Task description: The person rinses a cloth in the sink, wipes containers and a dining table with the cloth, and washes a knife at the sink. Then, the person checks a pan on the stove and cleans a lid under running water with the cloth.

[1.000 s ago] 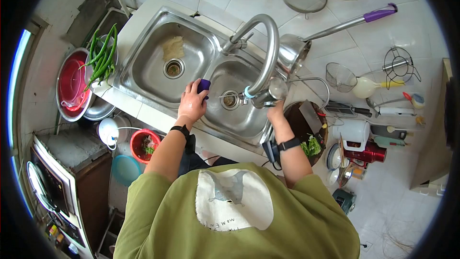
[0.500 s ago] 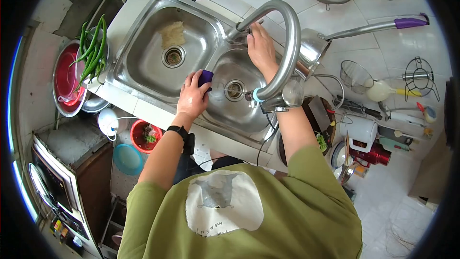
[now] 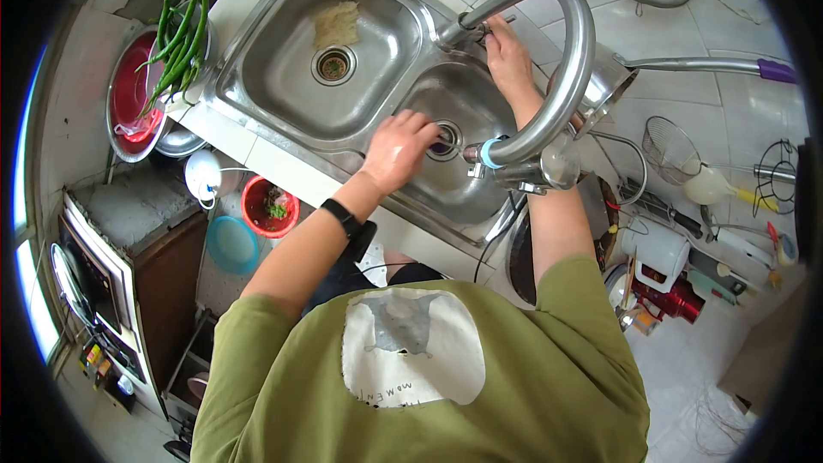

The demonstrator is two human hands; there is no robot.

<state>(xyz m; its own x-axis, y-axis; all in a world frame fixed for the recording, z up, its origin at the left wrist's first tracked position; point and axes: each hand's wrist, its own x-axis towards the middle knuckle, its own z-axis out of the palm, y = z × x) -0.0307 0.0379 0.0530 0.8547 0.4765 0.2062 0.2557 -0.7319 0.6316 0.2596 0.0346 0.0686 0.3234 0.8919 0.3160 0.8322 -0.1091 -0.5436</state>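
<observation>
Over the right basin (image 3: 480,103) of the steel sink, my left hand (image 3: 399,152) is closed, with its fingers curled beside the drain. A small part of a purple object (image 3: 441,147) shows at its fingertips; the rest is hidden. My right hand (image 3: 509,60) is at the base of the faucet (image 3: 583,43), its fingers closed round the small lever (image 3: 499,24). The faucet's curved neck passes over my right forearm, and its spout end hangs above the right basin. A beige cloth (image 3: 336,25) lies in the left basin (image 3: 291,77), behind the drain.
Green chillies (image 3: 182,47) rest on a bowl at the left, beside a metal basin (image 3: 114,124). A red bucket (image 3: 249,209) and a blue basin (image 3: 232,245) stand below. At the right are a long-handled ladle (image 3: 694,64), a round board, knives and a strainer (image 3: 669,151).
My left hand has moved right from the divider into the right basin with the purple object. My right hand has gone from beside the spout to the lever at the faucet base. The view has shifted.
</observation>
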